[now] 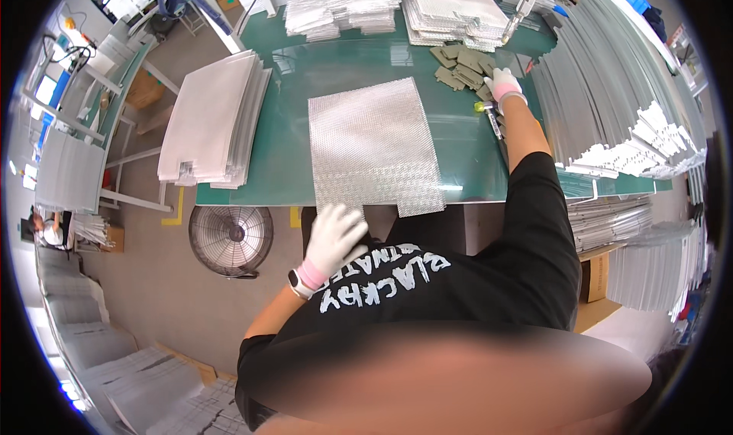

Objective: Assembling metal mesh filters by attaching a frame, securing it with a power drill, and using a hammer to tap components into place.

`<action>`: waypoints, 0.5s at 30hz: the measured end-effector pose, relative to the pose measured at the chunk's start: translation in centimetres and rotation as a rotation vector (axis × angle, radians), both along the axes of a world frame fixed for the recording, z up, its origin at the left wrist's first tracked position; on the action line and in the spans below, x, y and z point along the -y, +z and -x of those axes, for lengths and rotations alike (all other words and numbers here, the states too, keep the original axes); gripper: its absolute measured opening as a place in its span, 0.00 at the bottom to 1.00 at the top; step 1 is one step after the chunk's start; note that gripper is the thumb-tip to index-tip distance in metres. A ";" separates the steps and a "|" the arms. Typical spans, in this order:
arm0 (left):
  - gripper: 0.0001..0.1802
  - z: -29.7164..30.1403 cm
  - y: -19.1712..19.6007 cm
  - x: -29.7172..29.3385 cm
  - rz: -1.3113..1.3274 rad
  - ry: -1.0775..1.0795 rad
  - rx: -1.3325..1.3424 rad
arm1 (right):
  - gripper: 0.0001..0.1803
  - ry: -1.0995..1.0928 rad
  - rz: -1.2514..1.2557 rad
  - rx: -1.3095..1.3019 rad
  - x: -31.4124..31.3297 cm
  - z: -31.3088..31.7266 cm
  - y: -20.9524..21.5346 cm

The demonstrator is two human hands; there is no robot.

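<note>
A silvery embossed mesh sheet [374, 145] lies flat on the green table [290, 130], its near edge overhanging the table's front. My left hand [334, 236], in a white glove with a pink cuff, rests at that near left corner, fingers bent over the sheet's edge. My right hand [504, 84], gloved the same way, reaches to the far right among a heap of flat olive-grey pieces [462, 67]. A small yellow-green tool [489, 111] lies beside that wrist. Whether the right fingers hold a piece is hidden.
A pile of white sheets [214, 118] overhangs the table's left end. More mesh stacks [343, 4] sit at the back. Long grey metal strips [618, 91] fill the right side. A floor fan [230, 240] stands below the table front; cardboard boxes [595, 290] at right.
</note>
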State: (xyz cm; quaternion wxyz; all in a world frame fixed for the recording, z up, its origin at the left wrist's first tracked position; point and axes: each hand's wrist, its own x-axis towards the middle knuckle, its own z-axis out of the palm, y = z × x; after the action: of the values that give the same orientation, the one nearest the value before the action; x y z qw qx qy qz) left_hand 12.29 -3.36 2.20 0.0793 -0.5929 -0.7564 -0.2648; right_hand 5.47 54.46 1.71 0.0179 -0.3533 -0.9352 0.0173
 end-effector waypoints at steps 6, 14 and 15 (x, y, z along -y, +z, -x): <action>0.13 -4.1 -4.5 1.4 0.029 0.055 0.805 | 0.19 -0.157 0.040 0.056 0.9 1.2 0.7; 0.23 -4.0 -7.1 -1.5 -0.470 0.358 1.846 | 0.19 -0.246 0.001 -0.153 -2.2 -0.8 0.3; 0.23 -3.9 -7.0 -2.1 -0.590 0.422 1.904 | 0.20 -0.234 0.006 -0.285 -2.6 -1.7 -0.2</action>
State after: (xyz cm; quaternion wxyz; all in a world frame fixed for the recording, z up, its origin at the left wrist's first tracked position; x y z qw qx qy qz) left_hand 16.18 -1.26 -4.77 -0.3674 0.0525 -0.4991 -0.7831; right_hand 7.12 57.10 1.54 0.1511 -0.4537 -0.8756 0.0678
